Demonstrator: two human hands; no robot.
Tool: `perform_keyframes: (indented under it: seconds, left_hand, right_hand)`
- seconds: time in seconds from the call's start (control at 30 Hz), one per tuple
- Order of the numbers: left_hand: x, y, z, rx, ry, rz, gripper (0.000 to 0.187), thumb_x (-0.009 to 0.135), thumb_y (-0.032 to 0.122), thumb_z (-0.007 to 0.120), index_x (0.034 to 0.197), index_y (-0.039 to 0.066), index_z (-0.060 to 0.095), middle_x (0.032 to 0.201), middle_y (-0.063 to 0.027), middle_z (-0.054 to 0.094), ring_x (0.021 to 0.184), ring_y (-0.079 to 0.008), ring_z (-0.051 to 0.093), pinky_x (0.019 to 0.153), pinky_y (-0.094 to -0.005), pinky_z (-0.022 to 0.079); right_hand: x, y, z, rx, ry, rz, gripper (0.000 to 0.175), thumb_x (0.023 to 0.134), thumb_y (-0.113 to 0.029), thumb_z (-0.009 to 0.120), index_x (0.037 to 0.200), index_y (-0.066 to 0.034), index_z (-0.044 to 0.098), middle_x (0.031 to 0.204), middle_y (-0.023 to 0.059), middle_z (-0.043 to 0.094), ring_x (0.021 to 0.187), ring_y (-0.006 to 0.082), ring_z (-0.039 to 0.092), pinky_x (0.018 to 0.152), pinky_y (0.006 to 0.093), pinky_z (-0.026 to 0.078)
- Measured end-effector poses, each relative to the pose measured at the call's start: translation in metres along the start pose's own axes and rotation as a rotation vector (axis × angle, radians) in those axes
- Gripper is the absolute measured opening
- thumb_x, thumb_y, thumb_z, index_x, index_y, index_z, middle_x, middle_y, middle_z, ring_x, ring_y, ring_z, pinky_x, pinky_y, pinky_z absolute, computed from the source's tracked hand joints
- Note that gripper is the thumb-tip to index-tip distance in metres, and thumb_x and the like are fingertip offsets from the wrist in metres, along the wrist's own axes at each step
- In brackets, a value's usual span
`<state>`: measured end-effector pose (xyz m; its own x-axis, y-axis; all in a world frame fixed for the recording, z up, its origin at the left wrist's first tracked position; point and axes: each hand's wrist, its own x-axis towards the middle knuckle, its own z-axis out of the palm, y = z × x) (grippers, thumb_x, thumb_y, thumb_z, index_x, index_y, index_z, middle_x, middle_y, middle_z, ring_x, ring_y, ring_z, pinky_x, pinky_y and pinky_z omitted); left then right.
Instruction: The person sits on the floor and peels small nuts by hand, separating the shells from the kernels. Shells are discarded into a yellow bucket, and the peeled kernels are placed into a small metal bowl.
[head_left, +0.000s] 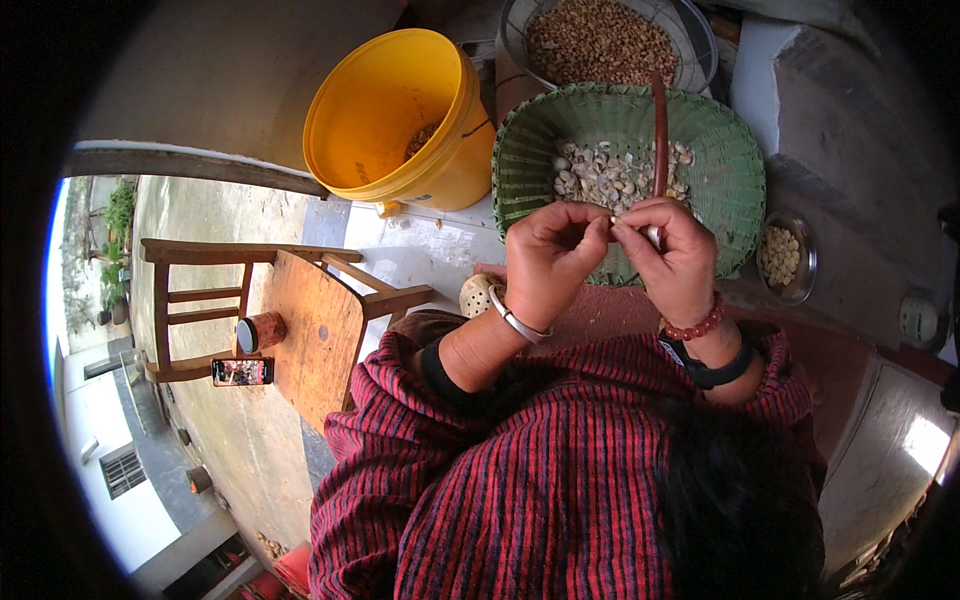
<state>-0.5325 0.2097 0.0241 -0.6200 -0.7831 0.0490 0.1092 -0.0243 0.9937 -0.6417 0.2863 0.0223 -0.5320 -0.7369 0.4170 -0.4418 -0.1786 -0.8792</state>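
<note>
Both hands meet above the near edge of a green woven basket with a reddish-brown handle. My left hand pinches a small pale piece, seemingly a bean or its skin, between thumb and forefinger. Thumb and forefinger of my right hand close on the same piece, and another pale, reddish-edged object shows inside that hand. Pale beans and skins lie on the basket's bottom. To the right, a metal bowl holds pale, shelled-looking beans.
A yellow bucket stands left of the basket, with some brown matter inside. Behind the basket sits a round tray of brown beans or nuts. On a wooden chair at left are a jar and a phone.
</note>
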Motion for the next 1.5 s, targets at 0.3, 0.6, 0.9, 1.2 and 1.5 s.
perform_keyframes:
  seconds: [0.3,0.6,0.9,1.2,1.5]
  left_hand:
    - [0.001,-0.002,-0.001,-0.037,-0.033,-0.051,0.008,0.078,0.003,0.054,0.081,-0.003,0.056,0.07,-0.0017,0.058,0.063,-0.0049,0.052,0.057,-0.0178,0.044]
    - [0.002,-0.002,-0.001,-0.116,-0.067,-0.087,0.008,0.079,0.003,0.052,0.083,-0.004,0.055,0.072,-0.0023,0.057,0.066,-0.0059,0.053,0.058,-0.0177,0.044]
    - [0.002,0.001,-0.002,-0.221,-0.093,-0.111,0.009,0.08,0.003,0.051,0.083,-0.005,0.054,0.074,-0.0047,0.057,0.068,-0.0092,0.055,0.064,-0.0212,0.047]
    - [0.004,0.003,-0.003,-0.231,-0.061,-0.123,0.01,0.081,0.005,0.051,0.082,-0.004,0.053,0.074,-0.0053,0.057,0.067,-0.0103,0.055,0.064,-0.0226,0.047]
    - [0.007,0.002,-0.011,-0.15,-0.067,-0.19,0.009,0.08,0.005,0.051,0.083,-0.004,0.054,0.072,-0.0065,0.059,0.064,-0.0116,0.057,0.06,-0.0221,0.046]
  right_hand:
    - [0.003,-0.003,0.0,-0.192,0.011,-0.133,0.014,0.065,-0.002,0.063,0.077,-0.0043,0.056,0.077,0.0058,0.054,0.052,0.0149,0.05,0.045,0.0244,0.04]
    - [0.003,-0.005,-0.007,-0.142,-0.062,-0.038,0.014,0.066,-0.001,0.063,0.078,-0.0041,0.056,0.076,0.0051,0.053,0.055,0.0116,0.051,0.048,0.0242,0.042]
    - [0.002,0.001,-0.007,0.158,-0.008,0.14,0.009,0.072,-0.003,0.06,0.079,-0.0038,0.056,0.071,-0.0012,0.053,0.056,0.0028,0.043,0.048,0.0148,0.034]
    - [0.0,-0.001,-0.012,0.514,-0.021,0.426,0.011,0.077,-0.007,0.057,0.086,-0.0025,0.054,0.065,-0.0053,0.048,0.053,-0.0007,0.037,0.045,0.0135,0.029]
    - [0.001,0.0,-0.018,0.72,-0.039,0.483,0.011,0.081,-0.008,0.049,0.089,-0.0012,0.052,0.071,-0.0018,0.052,0.046,0.0002,0.032,0.041,0.014,0.025]
